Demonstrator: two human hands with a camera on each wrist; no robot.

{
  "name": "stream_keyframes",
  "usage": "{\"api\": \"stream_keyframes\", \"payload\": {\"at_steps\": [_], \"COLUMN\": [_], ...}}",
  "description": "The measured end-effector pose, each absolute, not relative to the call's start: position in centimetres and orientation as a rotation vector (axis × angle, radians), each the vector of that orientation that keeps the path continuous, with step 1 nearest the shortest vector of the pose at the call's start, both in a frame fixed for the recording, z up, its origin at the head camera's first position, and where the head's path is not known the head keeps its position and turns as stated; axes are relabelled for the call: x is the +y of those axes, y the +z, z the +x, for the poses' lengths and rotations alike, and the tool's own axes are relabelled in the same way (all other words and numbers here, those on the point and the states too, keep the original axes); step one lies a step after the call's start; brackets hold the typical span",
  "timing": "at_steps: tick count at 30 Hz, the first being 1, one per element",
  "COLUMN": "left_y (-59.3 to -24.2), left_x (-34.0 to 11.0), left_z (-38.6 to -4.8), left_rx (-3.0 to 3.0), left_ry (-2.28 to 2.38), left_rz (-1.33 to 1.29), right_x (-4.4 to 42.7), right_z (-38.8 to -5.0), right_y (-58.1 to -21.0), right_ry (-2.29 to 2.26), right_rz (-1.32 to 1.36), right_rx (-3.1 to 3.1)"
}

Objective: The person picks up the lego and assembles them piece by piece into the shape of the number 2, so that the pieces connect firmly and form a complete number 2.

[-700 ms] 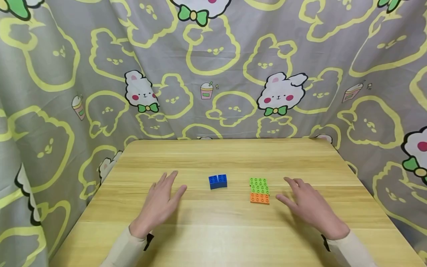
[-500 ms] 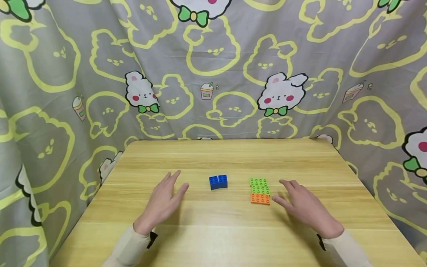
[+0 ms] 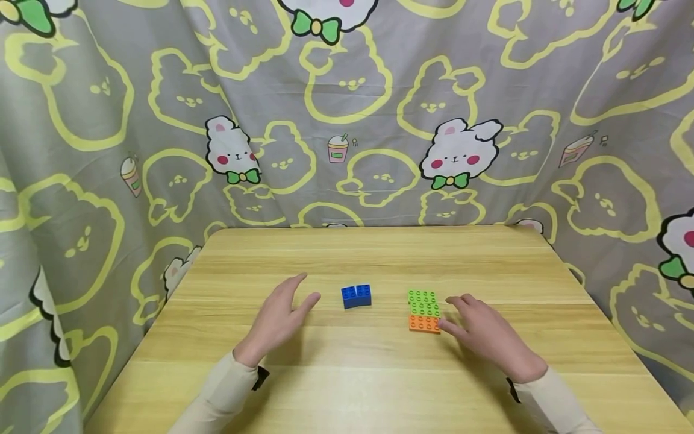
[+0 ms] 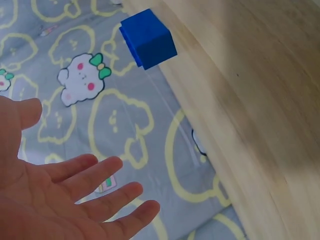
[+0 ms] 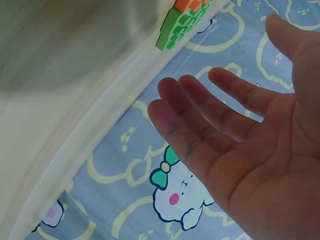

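Two blue toy building bricks stand side by side near the middle of the table; the left wrist view shows a blue brick from its side. To their right lie two green bricks and an orange brick, edge to edge in a column. My left hand hovers left of the blue bricks, fingers extended, holding nothing. My right hand is just right of the green and orange bricks, its thumb tip close to the orange one; whether it touches cannot be told. Its palm holds nothing.
A light wooden table carries the bricks. Behind it and at both sides hangs a grey curtain printed with cartoon rabbits. Both forearms, in pale sleeves, come in from the front edge.
Both hands have moved inward: my left hand to the right, toward the blue bricks, and my right hand to the left, toward the green and orange bricks. The bricks have stayed in place.
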State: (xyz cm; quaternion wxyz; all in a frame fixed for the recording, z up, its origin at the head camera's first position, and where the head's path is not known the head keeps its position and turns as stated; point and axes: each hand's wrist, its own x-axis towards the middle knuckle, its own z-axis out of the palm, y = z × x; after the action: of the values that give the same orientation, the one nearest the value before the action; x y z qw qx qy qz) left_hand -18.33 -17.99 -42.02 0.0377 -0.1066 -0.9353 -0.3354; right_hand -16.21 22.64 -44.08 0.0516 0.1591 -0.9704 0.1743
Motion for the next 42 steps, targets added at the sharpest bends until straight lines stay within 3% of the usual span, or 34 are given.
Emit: {"api": "stream_keyframes", "payload": {"at_steps": [42], "left_y": [-44.4], "left_x": [-14.4], "left_z": [-22.2], "left_rx": [-2.914], "left_ry": [-1.307], "left_rz": [-0.431], "right_x": [22.0], "right_z": [-17.3], "right_y": [-46.1], "right_ry": [0.512], "right_rz": [0.687], "right_rx": [-2.901]}}
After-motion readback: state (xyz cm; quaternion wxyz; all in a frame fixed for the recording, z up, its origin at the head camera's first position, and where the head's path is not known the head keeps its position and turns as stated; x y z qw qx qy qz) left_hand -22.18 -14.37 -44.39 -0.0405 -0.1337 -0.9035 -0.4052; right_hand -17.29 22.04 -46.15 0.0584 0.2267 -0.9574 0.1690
